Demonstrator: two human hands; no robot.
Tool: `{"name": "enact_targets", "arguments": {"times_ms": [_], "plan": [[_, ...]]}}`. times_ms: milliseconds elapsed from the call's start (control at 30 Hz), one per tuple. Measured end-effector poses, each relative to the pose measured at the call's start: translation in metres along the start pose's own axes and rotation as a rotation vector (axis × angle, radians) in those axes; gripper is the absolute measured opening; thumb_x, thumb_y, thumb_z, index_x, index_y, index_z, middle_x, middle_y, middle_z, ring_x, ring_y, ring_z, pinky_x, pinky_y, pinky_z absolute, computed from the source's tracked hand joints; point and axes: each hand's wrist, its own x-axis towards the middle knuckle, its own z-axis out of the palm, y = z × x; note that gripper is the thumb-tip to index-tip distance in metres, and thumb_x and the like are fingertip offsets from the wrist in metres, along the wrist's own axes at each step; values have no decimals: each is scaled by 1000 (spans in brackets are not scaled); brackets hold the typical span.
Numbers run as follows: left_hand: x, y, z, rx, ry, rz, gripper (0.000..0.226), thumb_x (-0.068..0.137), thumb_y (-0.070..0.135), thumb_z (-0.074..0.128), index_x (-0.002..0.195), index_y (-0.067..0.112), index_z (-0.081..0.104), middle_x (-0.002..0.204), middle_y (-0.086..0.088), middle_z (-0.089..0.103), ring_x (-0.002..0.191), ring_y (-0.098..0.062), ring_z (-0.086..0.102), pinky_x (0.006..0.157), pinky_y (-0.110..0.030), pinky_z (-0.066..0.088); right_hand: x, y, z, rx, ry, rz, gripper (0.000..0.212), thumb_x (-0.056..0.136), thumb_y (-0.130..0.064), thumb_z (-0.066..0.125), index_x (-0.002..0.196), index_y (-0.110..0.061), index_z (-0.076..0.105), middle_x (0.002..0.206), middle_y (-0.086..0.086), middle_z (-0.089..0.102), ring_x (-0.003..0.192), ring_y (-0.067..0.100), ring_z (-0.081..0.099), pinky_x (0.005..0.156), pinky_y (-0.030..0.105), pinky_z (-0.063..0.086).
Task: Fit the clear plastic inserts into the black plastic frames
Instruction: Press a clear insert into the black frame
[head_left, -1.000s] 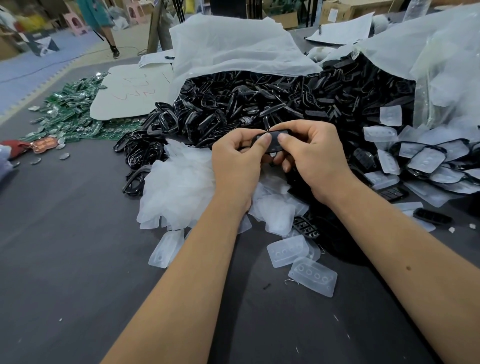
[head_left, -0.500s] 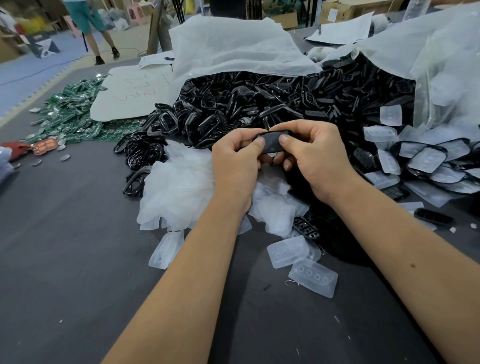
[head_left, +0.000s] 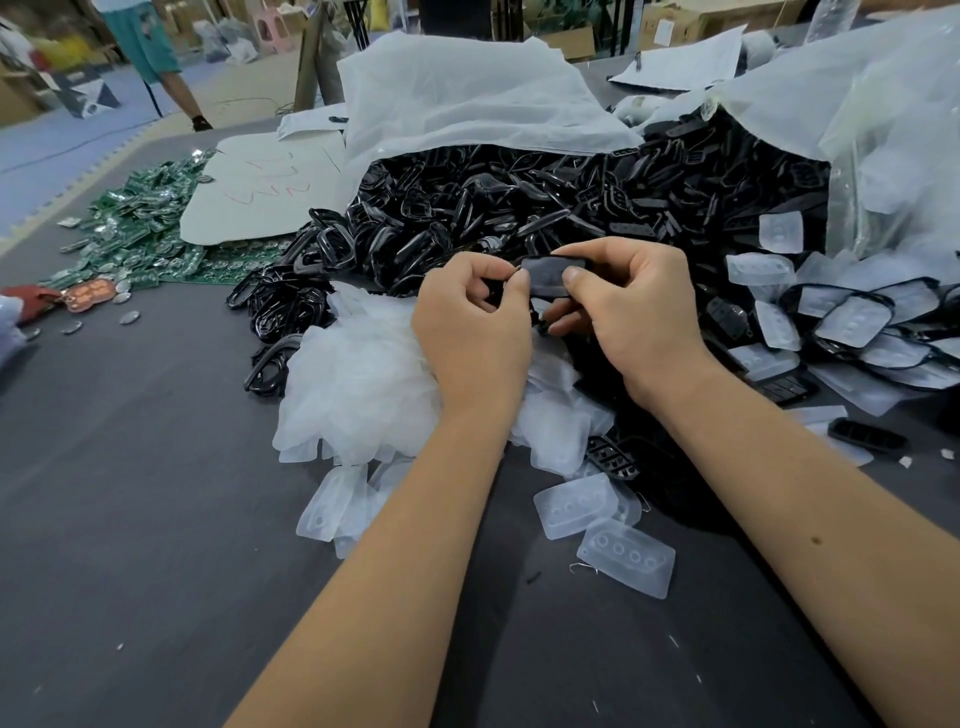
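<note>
Both hands hold one black frame with a clear insert (head_left: 549, 276) above the piles. My left hand (head_left: 470, 322) pinches its left end between thumb and curled fingers. My right hand (head_left: 628, 312) grips the right side, thumb pressing on the face. Below them lies a heap of clear inserts (head_left: 363, 384). A large pile of black frames (head_left: 519, 208) spills from an open white bag behind. Loose clear inserts (head_left: 626, 558) lie on the grey table near my forearms.
Frames fitted with inserts (head_left: 852, 322) are stacked at the right. Green circuit boards (head_left: 140, 239) and a white card (head_left: 260, 192) lie at the far left. A person's legs (head_left: 156, 57) stand on the floor beyond. The grey table (head_left: 130, 519) extends toward me.
My left fingers have shifted from the part's face to its left end, and the clear face now shows more fully. The person in the background has walked nearer.
</note>
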Motion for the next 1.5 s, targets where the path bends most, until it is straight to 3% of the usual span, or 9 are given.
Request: {"name": "enact_targets", "arguments": {"times_ms": [167,333,667,967,1100,1200,1333,1400,1500], "plan": [[-1,5,1,28,41,-4,6,89,15,79,84,18,76,63,12,47,61,-4,47,64,-13,40,-4,-1,4,-42,-29,-72,23,95,1,61,97,-18,74,77,8,78,65,28,77,60,36,63],[1,3,0,-105,30,-80,5,89,16,79,84,15,77,65,6,49,61,-6,47,67,-25,49,-4,-1,5,-45,-21,-85,22,95,1,61,98,-17,74,77,8,78,63,27,77,59,36,63],[3,0,3,-219,24,-126,14,89,12,78,76,18,73,64,4,49,61,-10,43,63,-30,45,-4,-2,4,-4,-44,-64,21,97,1,61,101,-15,75,79,7,78,65,28,77,59,33,62],[2,-2,5,-144,77,-116,12,90,15,77,79,14,73,64,7,46,59,-7,43,63,-25,45,-5,-2,4,5,-81,-68,20,97,2,61,102,-12,74,77,11,77,64,31,77,62,38,64],[1,0,3,-158,86,-94,11,89,16,79,88,16,68,70,8,49,62,-4,45,64,-18,43,-4,-3,3,38,-81,-54,21,97,4,60,101,-11,74,75,10,77,62,30,76,59,33,62],[0,2,2,-196,29,-77,15,91,14,74,98,25,67,81,2,62,69,-11,56,72,-24,52,-3,-3,3,79,-74,-28,21,96,6,59,101,-9,74,72,10,75,59,29,74,55,31,59],[2,2,1,-246,-89,-75,17,95,9,63,100,21,75,82,-5,72,81,-34,70,79,-48,61,-2,-2,2,87,-77,-13,21,96,6,58,100,-7,75,70,10,74,57,23,71,51,25,55],[2,2,0,-281,-145,-84,18,94,13,60,97,19,77,80,-14,70,81,-44,68,74,-57,60,-2,-2,2,86,-77,-9,22,96,5,59,99,-9,76,68,9,73,56,21,69,50,24,53],[2,3,-2,-292,-181,-95,15,89,21,64,94,19,77,82,-18,72,80,-50,67,68,-56,59,-1,-2,3,69,-73,-9,24,97,3,57,96,-11,77,66,13,71,53,21,64,48,24,50]]}}
